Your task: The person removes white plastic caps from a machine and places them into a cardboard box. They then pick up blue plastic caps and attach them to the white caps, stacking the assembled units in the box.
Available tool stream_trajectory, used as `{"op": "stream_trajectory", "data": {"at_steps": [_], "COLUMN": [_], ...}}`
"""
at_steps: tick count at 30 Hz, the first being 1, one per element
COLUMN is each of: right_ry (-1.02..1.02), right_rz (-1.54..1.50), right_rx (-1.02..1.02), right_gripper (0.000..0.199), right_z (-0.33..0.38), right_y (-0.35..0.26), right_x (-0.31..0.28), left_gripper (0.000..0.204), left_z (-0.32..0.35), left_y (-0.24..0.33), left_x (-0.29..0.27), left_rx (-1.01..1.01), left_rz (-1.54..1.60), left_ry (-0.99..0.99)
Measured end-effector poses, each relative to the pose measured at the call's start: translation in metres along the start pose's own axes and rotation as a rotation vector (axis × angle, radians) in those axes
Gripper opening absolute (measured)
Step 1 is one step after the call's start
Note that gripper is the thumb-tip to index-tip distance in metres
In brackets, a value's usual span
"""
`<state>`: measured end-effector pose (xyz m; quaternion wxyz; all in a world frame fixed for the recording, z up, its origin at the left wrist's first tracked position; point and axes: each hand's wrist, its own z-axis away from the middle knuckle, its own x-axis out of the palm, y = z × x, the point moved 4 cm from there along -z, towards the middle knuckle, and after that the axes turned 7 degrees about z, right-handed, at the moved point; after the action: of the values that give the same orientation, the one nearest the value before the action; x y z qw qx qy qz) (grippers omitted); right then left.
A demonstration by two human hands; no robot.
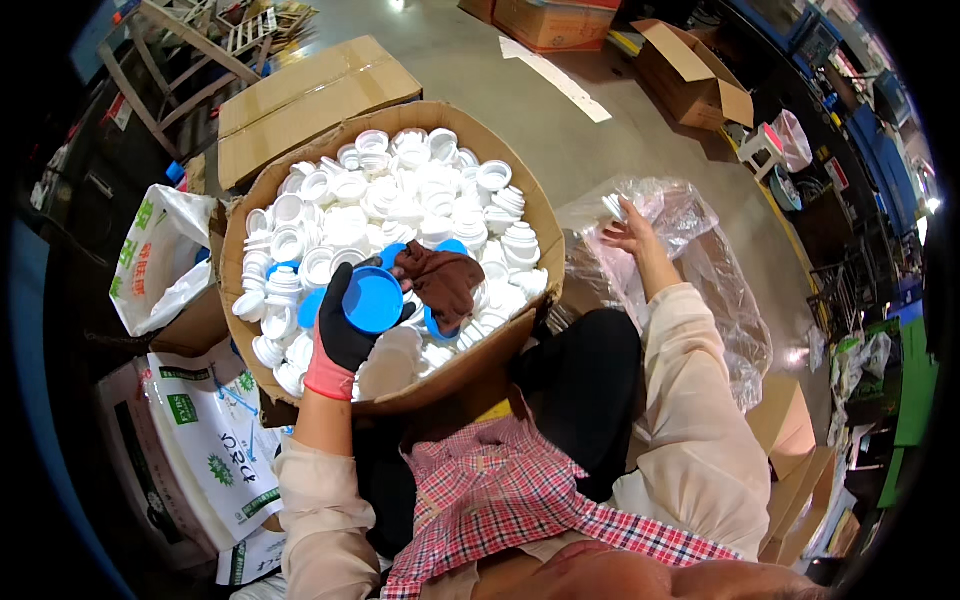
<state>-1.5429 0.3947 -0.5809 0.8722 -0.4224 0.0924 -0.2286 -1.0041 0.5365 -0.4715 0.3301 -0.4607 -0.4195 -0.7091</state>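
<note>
Gripped in the gloved left hand (pixel 345 325), fingers closed around its rim, a blue lid (pixel 372 300) sits over the near side of the big round cardboard box (pixel 500 345). That box is heaped with white plastic jars (pixel 400 195). A clear plastic bag (pixel 700 260) lies just right of the box, and the bare right hand (pixel 630 232) rests on it with fingers spread apart, holding nothing firmly that can be seen. Flattened cardboard (pixel 300 100) lies beyond the box. Inside it, just right of the lid, a brown cloth (pixel 442 280) lies on the jars, with more blue lids (pixel 450 247) peeping out around it.
</note>
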Motion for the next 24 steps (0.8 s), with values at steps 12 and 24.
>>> {"op": "stream_trajectory", "data": {"at_steps": [12, 24], "right_ry": [-0.244, -1.271], "right_rz": [0.091, -0.042], "right_rx": [-0.521, -0.219], "right_gripper": [0.06, 0.061], "right_z": [0.021, 0.292], "right_y": [-0.09, 0.032], "right_x": [0.117, 0.265], "left_gripper": [0.07, 0.073], "left_z": [-0.023, -0.003], "left_y": [-0.005, -0.01], "left_x": [0.01, 0.034], "left_rx": [0.029, -0.016], "left_rz": [0.26, 0.317], "left_ry": [-0.05, -0.232]}}
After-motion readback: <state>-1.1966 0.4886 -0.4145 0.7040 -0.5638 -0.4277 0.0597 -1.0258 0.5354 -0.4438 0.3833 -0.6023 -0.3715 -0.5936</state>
